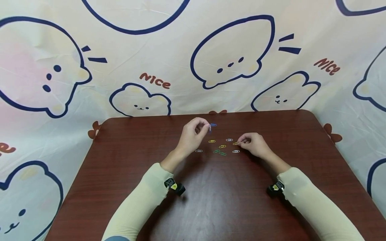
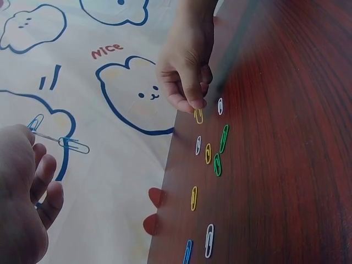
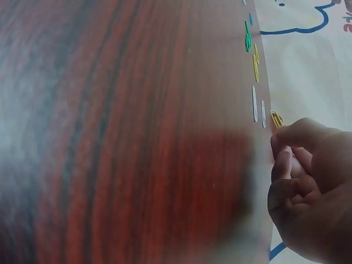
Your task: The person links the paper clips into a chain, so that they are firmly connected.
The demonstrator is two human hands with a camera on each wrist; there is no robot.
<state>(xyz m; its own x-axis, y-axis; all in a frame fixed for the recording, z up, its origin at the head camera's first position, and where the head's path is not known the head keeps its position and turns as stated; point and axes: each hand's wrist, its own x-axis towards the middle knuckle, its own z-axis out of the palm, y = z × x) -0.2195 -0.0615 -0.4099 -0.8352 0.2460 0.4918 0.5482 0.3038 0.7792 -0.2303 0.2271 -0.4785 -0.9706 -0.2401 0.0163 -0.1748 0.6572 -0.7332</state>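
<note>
My left hand (image 1: pixel 193 134) is raised over the far part of the table and pinches a short chain of linked paper clips (image 2: pixel 74 146), blue and pale ones, which dangles from the fingertips. On the right, my right hand (image 1: pixel 254 144) pinches a yellow paper clip (image 2: pixel 199 116) between thumb and forefinger, at or just above the tabletop. Loose clips lie between the hands: yellow clips (image 1: pixel 222 146), green clips (image 1: pixel 222 154) and white clips (image 1: pixel 236 151). A blue clip (image 2: pixel 188 252) also lies on the table in the left wrist view; the left hand probably hides it from the head view.
The brown wooden table (image 1: pixel 196 207) has rounded far corners. Behind it and at both sides hangs a pale cloth (image 1: pixel 229 50) with cartoon drawings. A dark wrist camera (image 1: pixel 178 188) is strapped on the left wrist, another camera (image 1: pixel 275 189) on the right.
</note>
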